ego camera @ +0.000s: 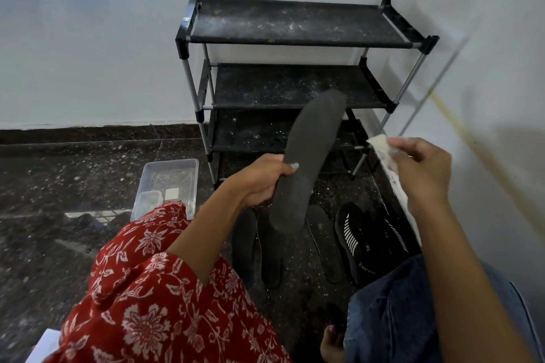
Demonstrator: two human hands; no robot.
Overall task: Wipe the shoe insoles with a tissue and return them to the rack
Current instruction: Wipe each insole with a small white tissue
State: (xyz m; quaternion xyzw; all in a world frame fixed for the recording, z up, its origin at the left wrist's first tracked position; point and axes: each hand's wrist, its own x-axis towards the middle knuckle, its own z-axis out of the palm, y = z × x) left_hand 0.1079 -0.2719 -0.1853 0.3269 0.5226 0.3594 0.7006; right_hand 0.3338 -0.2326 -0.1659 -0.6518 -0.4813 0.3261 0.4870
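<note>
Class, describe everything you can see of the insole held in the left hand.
The insole is dark grey, flat and long, with a matte, felt-like face and rounded toe. The left hand grips it near the middle, toe tilted up toward the rack. It hangs in the air above the insoles on the floor, apart from the tissue.

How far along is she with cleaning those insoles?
Nothing looks finished: every shelf of the rack shows no insoles on it. In hand now: the left hand grips one grey insole, and the right hand holds the tissue clear of it. Left to do: three insoles on the floor, then racking all.
</note>
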